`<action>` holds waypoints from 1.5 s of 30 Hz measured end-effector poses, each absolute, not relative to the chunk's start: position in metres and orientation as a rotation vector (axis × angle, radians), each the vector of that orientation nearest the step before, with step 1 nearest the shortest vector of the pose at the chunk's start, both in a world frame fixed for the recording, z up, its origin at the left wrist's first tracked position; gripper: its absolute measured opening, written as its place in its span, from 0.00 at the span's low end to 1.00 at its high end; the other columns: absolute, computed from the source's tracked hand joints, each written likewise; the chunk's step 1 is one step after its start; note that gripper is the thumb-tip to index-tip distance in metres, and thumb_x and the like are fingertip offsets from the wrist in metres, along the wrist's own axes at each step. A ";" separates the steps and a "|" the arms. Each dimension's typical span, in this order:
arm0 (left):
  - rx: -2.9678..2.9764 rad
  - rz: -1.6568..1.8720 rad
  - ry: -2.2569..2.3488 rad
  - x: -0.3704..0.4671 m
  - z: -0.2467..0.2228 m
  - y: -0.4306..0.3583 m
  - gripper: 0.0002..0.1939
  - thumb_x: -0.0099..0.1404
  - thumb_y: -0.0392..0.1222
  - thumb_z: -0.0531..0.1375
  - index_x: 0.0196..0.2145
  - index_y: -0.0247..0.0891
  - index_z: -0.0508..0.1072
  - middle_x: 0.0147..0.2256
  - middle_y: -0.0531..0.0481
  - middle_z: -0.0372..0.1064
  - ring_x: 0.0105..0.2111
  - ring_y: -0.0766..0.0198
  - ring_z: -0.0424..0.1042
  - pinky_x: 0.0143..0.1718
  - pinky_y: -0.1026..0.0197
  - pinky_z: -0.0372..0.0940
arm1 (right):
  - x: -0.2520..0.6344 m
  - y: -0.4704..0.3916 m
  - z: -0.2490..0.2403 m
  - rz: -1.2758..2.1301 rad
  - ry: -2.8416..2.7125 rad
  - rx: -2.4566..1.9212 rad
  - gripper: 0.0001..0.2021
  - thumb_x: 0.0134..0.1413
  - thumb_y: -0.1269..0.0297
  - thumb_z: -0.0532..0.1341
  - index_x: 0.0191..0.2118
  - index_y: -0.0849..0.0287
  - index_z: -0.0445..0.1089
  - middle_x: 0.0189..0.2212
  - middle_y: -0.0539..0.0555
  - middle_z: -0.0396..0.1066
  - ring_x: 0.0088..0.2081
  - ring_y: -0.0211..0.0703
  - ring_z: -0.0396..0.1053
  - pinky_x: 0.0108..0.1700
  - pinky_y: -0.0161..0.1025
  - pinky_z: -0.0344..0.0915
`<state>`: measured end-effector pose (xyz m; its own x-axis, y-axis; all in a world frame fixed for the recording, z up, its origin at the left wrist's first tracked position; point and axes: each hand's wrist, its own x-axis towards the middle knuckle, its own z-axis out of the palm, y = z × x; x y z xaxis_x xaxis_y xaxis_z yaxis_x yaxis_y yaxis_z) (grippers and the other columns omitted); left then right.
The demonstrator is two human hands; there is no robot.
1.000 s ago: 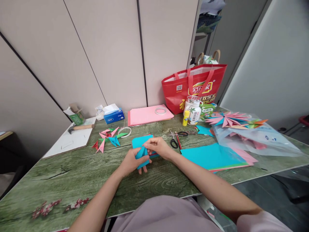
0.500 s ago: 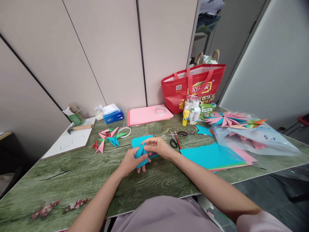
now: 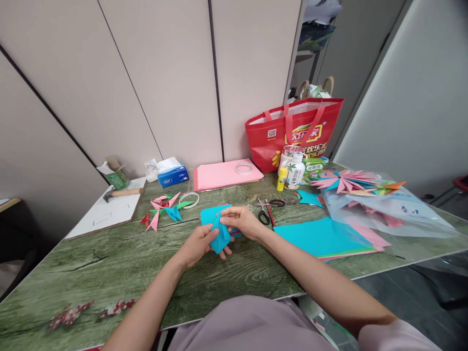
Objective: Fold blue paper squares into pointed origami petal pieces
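Note:
A partly folded sheet of blue paper (image 3: 221, 239) is held between both hands above the table. My left hand (image 3: 200, 243) grips its left side, thumb on top and fingers beneath. The fingertips of my right hand (image 3: 239, 222) pinch a raised fold near its upper edge. Behind it lies a small stack of paper squares (image 3: 210, 214) with blue on top, partly hidden by the hands. Folded paper pieces (image 3: 173, 213) in pink, green, red and blue sit to the left, beside a roll of tape (image 3: 189, 200).
Right of the hands are scissors (image 3: 262, 214), a red pencil (image 3: 271, 214), blue sheets (image 3: 325, 236) and a glue stick (image 3: 281, 179). A plastic bag (image 3: 395, 207) bears a paper star. A hammer (image 3: 124, 193) rests on a white board at left; pink paper (image 3: 219, 176) lies behind.
The blue paper has turned and its fold stands more open, with more of its face showing. My left thumb has shifted toward its left edge. My right hand keeps pinching the fold.

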<state>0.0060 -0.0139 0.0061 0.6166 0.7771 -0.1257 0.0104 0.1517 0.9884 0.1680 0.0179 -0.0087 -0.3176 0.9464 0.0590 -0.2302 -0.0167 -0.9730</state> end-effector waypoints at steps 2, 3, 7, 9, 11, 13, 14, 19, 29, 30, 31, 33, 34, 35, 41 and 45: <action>1.325 0.616 0.746 0.006 0.004 -0.014 0.19 0.58 0.51 0.54 0.36 0.29 0.66 0.33 0.36 0.72 0.24 0.59 0.72 0.23 0.61 0.66 | 0.167 0.018 -0.010 1.537 -1.271 -0.846 0.17 0.31 0.60 0.67 0.29 0.65 0.68 0.17 0.45 0.66 0.16 0.27 0.58 0.18 0.28 0.55; 1.330 0.610 0.743 0.006 0.003 -0.014 0.19 0.58 0.51 0.54 0.37 0.30 0.65 0.36 0.36 0.71 0.24 0.58 0.73 0.22 0.61 0.66 | 0.166 0.018 -0.010 1.545 -1.270 -0.846 0.17 0.31 0.60 0.67 0.29 0.64 0.67 0.17 0.45 0.65 0.15 0.27 0.58 0.18 0.28 0.54; 1.412 0.590 0.748 0.008 0.006 -0.017 0.17 0.58 0.49 0.55 0.38 0.31 0.65 0.34 0.38 0.71 0.22 0.62 0.72 0.20 0.64 0.64 | 0.165 0.017 -0.011 1.570 -1.284 -0.837 0.17 0.32 0.59 0.67 0.28 0.63 0.65 0.16 0.43 0.63 0.15 0.26 0.57 0.17 0.28 0.54; 1.458 0.589 0.753 0.010 0.008 -0.018 0.17 0.57 0.48 0.56 0.38 0.31 0.66 0.32 0.40 0.72 0.20 0.65 0.71 0.20 0.65 0.62 | 0.164 0.015 -0.010 1.556 -1.309 -0.841 0.16 0.33 0.58 0.66 0.28 0.63 0.64 0.16 0.43 0.62 0.15 0.26 0.56 0.17 0.28 0.54; 1.489 0.603 0.762 0.011 0.009 -0.019 0.16 0.57 0.48 0.56 0.37 0.31 0.66 0.29 0.42 0.73 0.19 0.66 0.70 0.19 0.66 0.61 | 0.163 0.014 -0.009 1.523 -1.341 -0.857 0.16 0.34 0.57 0.65 0.28 0.63 0.64 0.15 0.43 0.61 0.15 0.26 0.56 0.17 0.27 0.54; 1.507 0.630 0.782 0.012 0.007 -0.019 0.15 0.58 0.48 0.55 0.35 0.31 0.66 0.28 0.43 0.72 0.17 0.67 0.69 0.18 0.67 0.60 | 0.162 0.013 -0.008 1.477 -1.368 -0.866 0.15 0.35 0.57 0.65 0.27 0.62 0.63 0.15 0.43 0.60 0.15 0.27 0.56 0.17 0.27 0.53; 1.506 0.641 0.792 0.012 0.006 -0.018 0.14 0.58 0.48 0.54 0.35 0.32 0.66 0.27 0.44 0.72 0.17 0.68 0.69 0.17 0.67 0.60 | 0.161 0.012 -0.007 1.457 -1.374 -0.864 0.15 0.35 0.57 0.65 0.27 0.62 0.63 0.15 0.43 0.60 0.15 0.27 0.56 0.17 0.27 0.52; 1.399 0.727 0.810 0.009 0.005 -0.015 0.13 0.58 0.47 0.55 0.34 0.32 0.64 0.26 0.45 0.71 0.19 0.65 0.69 0.17 0.66 0.62 | 0.165 0.016 -0.008 1.514 -1.342 -0.760 0.16 0.37 0.59 0.65 0.33 0.63 0.66 0.20 0.45 0.64 0.18 0.28 0.59 0.20 0.28 0.57; 1.462 0.816 0.864 0.009 0.006 -0.013 0.13 0.55 0.45 0.58 0.32 0.32 0.64 0.26 0.47 0.69 0.18 0.67 0.68 0.15 0.67 0.61 | 0.168 0.019 -0.014 1.763 -1.242 -0.707 0.18 0.30 0.64 0.69 0.34 0.62 0.69 0.25 0.48 0.68 0.25 0.33 0.65 0.26 0.32 0.64; 1.467 0.817 0.871 0.009 0.006 -0.014 0.12 0.54 0.44 0.59 0.32 0.32 0.64 0.25 0.48 0.69 0.18 0.67 0.68 0.15 0.67 0.61 | 0.167 0.018 -0.015 1.757 -1.249 -0.708 0.18 0.30 0.63 0.69 0.33 0.62 0.69 0.25 0.48 0.68 0.25 0.33 0.65 0.25 0.32 0.64; 1.468 0.817 0.881 0.010 0.005 -0.014 0.12 0.54 0.43 0.59 0.31 0.32 0.64 0.25 0.48 0.69 0.18 0.68 0.67 0.15 0.67 0.61 | 0.167 0.018 -0.015 1.749 -1.261 -0.707 0.18 0.30 0.63 0.69 0.33 0.62 0.69 0.25 0.48 0.68 0.25 0.33 0.65 0.25 0.32 0.64; 1.468 0.815 0.912 0.011 0.005 -0.014 0.12 0.53 0.42 0.60 0.31 0.32 0.63 0.24 0.49 0.69 0.16 0.68 0.67 0.14 0.68 0.60 | 0.167 0.018 -0.014 1.727 -1.297 -0.711 0.19 0.30 0.63 0.68 0.33 0.62 0.69 0.26 0.48 0.69 0.25 0.33 0.66 0.26 0.32 0.64; 1.469 0.809 0.930 0.011 0.005 -0.014 0.11 0.53 0.42 0.60 0.31 0.33 0.63 0.23 0.49 0.69 0.16 0.68 0.66 0.13 0.68 0.59 | 0.168 0.018 -0.013 1.712 -1.321 -0.715 0.19 0.30 0.62 0.68 0.33 0.63 0.69 0.26 0.48 0.69 0.25 0.34 0.66 0.27 0.33 0.64; 1.473 0.800 0.945 0.010 0.006 -0.014 0.12 0.53 0.42 0.60 0.31 0.33 0.63 0.23 0.50 0.69 0.15 0.69 0.66 0.12 0.69 0.58 | 0.168 0.018 -0.012 1.694 -1.346 -0.718 0.19 0.29 0.62 0.68 0.33 0.63 0.69 0.25 0.49 0.69 0.26 0.34 0.66 0.28 0.34 0.65; 1.553 0.687 0.975 0.004 0.008 -0.013 0.11 0.51 0.42 0.61 0.28 0.31 0.67 0.19 0.50 0.69 0.15 0.69 0.65 0.14 0.69 0.58 | 0.170 0.019 -0.011 1.622 -1.393 -0.745 0.19 0.26 0.63 0.69 0.30 0.65 0.69 0.23 0.48 0.68 0.25 0.33 0.65 0.30 0.35 0.64; 1.532 0.661 0.887 0.004 0.011 -0.014 0.14 0.55 0.47 0.58 0.29 0.29 0.69 0.20 0.48 0.69 0.16 0.69 0.65 0.16 0.68 0.58 | 0.169 0.019 -0.012 1.569 -1.408 -0.769 0.18 0.25 0.63 0.69 0.29 0.64 0.68 0.21 0.46 0.67 0.24 0.32 0.64 0.30 0.34 0.63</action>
